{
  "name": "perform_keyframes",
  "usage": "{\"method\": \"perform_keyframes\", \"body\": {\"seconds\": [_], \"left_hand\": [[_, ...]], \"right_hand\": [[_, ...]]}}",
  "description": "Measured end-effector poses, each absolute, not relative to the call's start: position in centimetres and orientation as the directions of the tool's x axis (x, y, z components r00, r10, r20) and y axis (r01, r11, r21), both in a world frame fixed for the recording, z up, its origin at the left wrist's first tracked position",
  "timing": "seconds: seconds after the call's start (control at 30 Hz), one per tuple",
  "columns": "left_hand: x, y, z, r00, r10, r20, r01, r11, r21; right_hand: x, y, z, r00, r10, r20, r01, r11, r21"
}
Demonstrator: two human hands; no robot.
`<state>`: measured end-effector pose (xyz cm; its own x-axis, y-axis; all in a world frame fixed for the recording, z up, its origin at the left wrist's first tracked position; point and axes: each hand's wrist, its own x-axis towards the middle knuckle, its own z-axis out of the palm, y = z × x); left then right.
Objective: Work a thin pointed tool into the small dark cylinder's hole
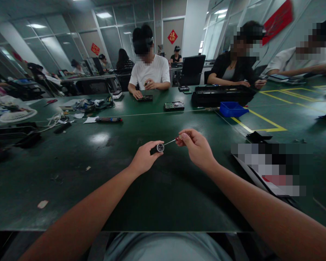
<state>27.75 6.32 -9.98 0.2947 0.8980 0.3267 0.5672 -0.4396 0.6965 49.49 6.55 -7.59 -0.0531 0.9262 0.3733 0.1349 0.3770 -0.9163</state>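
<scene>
My left hand (144, 158) is closed around a short black cylinder (156, 149), whose open round end has a silvery rim and faces me and to the right. What lies inside that end is too small to make out. In my right hand (197, 148) is a screwdriver (178, 139) with a reddish handle, pinched between thumb and fingers. Its thin metal shaft slants down to the left, and the tip is at the cylinder's open end. Whether the tip touches anything inside cannot be seen. Both hands are held above the green table (152, 203).
Ahead lie a hard drive (174, 106), a blue bin (233, 109) and a long black casing (222, 96). A dark rod-shaped tool (108, 120) and tangled cables (55, 120) are at left. Across the table, a person in white (150, 74) handles another drive.
</scene>
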Motion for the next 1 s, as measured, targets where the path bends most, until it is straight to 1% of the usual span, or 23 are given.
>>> {"method": "perform_keyframes", "body": {"seconds": [0.17,0.43,0.5,0.63,0.7,0.8,1.0], "left_hand": [[27.6,6.5,-10.1,0.247,0.913,0.324,0.585,-0.407,0.701],[27.4,6.6,-10.3,0.288,0.897,0.336,0.589,-0.443,0.676],[27.3,6.6,-10.2,0.296,0.894,0.335,0.589,-0.447,0.673],[27.3,6.6,-10.2,0.297,0.888,0.352,0.597,-0.460,0.657],[27.3,6.6,-10.1,0.298,0.885,0.357,0.603,-0.464,0.649],[27.2,6.7,-10.2,0.300,0.882,0.364,0.604,-0.471,0.643],[27.0,6.8,-10.5,0.295,0.879,0.376,0.601,-0.476,0.642]], "right_hand": [[49.4,6.3,-7.4,-0.026,0.921,0.388,0.203,0.385,-0.900],[49.3,6.0,-7.3,-0.076,0.913,0.401,0.192,0.408,-0.893],[49.4,5.8,-7.1,-0.063,0.911,0.406,0.260,0.408,-0.875],[49.6,5.5,-6.6,-0.013,0.899,0.438,0.498,0.386,-0.776],[49.7,5.4,-6.6,-0.012,0.882,0.471,0.553,0.398,-0.732],[49.6,5.1,-6.6,-0.055,0.861,0.505,0.569,0.443,-0.693],[49.5,4.8,-6.6,-0.192,0.814,0.548,0.530,0.556,-0.641]]}}
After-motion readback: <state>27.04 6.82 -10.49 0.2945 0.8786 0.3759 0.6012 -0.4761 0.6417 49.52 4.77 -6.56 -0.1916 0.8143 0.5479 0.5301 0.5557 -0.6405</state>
